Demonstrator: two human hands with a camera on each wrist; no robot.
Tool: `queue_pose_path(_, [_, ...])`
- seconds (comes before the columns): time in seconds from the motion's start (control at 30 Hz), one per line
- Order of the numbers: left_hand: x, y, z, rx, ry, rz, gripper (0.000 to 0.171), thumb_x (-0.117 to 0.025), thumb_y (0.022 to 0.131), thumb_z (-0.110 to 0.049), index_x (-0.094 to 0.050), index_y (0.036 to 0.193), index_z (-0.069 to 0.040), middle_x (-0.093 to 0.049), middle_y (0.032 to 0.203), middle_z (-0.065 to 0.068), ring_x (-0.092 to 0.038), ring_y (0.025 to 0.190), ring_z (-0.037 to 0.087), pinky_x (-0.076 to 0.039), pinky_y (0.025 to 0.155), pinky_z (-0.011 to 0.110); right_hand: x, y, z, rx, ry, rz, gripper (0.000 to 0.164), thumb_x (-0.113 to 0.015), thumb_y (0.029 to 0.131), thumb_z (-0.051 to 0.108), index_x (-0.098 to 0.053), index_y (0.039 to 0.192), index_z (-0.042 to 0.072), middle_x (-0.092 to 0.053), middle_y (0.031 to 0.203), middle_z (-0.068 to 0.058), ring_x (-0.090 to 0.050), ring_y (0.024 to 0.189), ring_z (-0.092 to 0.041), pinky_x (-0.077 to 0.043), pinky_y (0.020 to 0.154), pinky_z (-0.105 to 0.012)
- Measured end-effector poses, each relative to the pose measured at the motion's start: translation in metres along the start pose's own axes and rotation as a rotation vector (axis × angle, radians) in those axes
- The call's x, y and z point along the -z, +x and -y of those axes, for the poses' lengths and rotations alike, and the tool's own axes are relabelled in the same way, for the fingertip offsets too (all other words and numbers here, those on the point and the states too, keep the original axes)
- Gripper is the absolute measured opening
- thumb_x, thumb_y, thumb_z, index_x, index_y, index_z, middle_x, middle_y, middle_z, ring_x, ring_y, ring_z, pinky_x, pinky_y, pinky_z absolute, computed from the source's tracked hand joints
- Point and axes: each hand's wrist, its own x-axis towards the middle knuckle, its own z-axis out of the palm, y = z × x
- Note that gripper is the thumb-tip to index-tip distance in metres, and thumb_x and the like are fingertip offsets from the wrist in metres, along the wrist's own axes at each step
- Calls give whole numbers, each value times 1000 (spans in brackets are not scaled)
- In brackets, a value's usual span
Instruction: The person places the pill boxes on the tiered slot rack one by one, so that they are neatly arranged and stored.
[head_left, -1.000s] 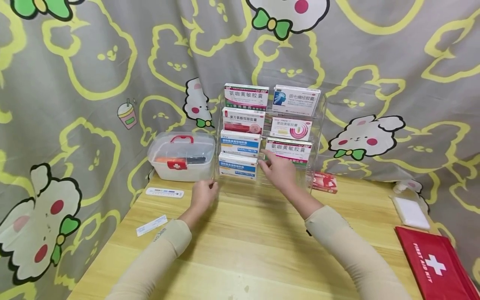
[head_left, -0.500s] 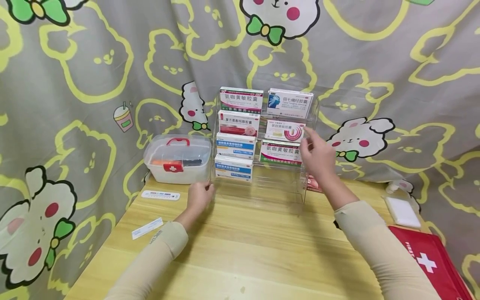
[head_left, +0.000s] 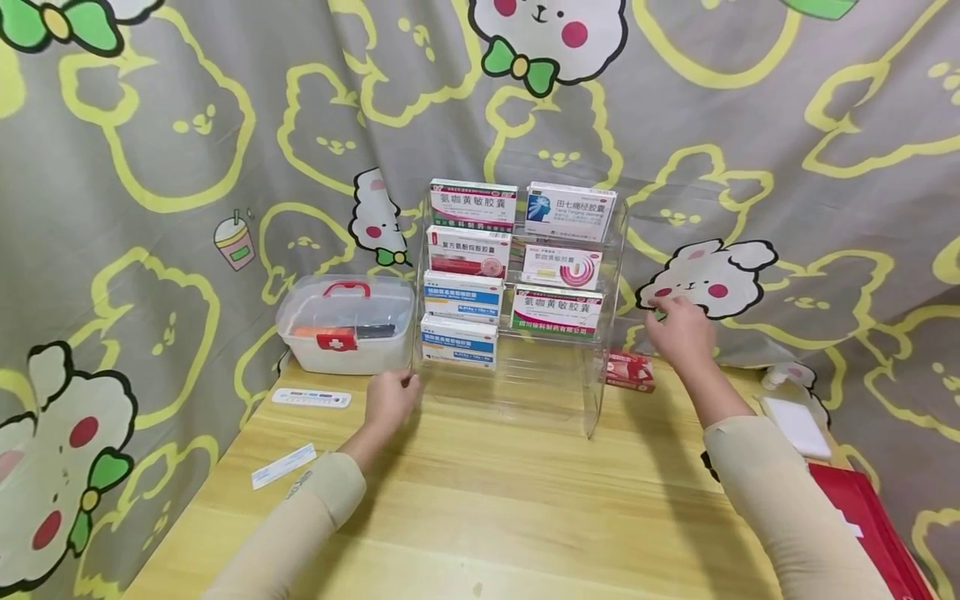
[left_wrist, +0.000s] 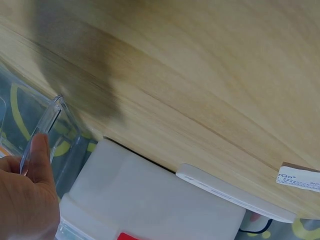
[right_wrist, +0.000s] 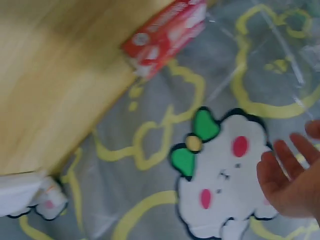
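Note:
A clear acrylic display rack (head_left: pixel 536 379) stands at the back of the wooden table, holding several medicine boxes in two columns. At its lower left edge my left hand (head_left: pixel 392 398) pinches the rack's clear side panel (left_wrist: pixel 44 120) between thumb and fingers, as the left wrist view shows. My right hand (head_left: pixel 681 333) hovers in the air to the right of the rack, fingers loosely bent with nothing in them. On the rack's right column are a white-and-blue box (head_left: pixel 572 212), a white box with pink rings (head_left: pixel 562 267) and a green-and-magenta box (head_left: pixel 557 312).
A translucent first-aid box (head_left: pixel 347 325) stands left of the rack, with a white thermometer strip (head_left: pixel 311 398) and a small paper packet (head_left: pixel 283 465) before it. A red box (head_left: pixel 630 370) lies behind the rack's right side. A white pack (head_left: pixel 797 427) and red pouch (head_left: pixel 862 517) lie far right.
My right hand has moved rightward from the rack's boxes, past its right side, into the air. The left hand stays at the rack's lower left edge. The head view has shifted slightly.

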Motion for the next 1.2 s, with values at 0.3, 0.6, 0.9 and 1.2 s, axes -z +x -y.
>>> queue_pose_path(0.3, [-2, 1, 1, -1, 11, -5, 20, -58, 89, -16, -74, 91, -4, -69, 76, 8, -59, 71, 23, -52, 71, 39, -38, 1, -43, 10, -102, 377, 53, -38, 96, 32, -45, 133, -4, -33, 139, -34, -33, 122, -54, -32, 96, -64])
queue_pose_path(0.6, [-4, 3, 0, -19, 20, -4, 19, -59, 88, -15, -74, 83, -4, -65, 66, 4, -55, 64, 19, -49, 63, 34, -85, 2, -85, -10, 7, 473, 58, -38, 96, 25, -25, 142, -9, -25, 141, -38, -25, 126, -56, -24, 102, -63])
queue_pose_path(0.9, [-1, 4, -1, -40, 24, -19, 18, -60, 87, -14, -74, 86, -4, -69, 72, 7, -56, 66, 20, -51, 65, 37, -103, 6, -96, 97, 10, 532, 55, -50, 94, 28, -36, 135, -6, -42, 128, -37, -38, 118, -53, -31, 96, -64])
queue_pose_path(1.2, [-2, 3, 1, -67, 35, -44, 17, -61, 86, -12, -73, 77, -5, -65, 63, 4, -52, 60, 18, -48, 60, 34, -93, 3, -91, -74, 7, 694, 93, -60, 85, 51, -17, 145, -5, -16, 142, -40, -17, 126, -60, -14, 98, -71])
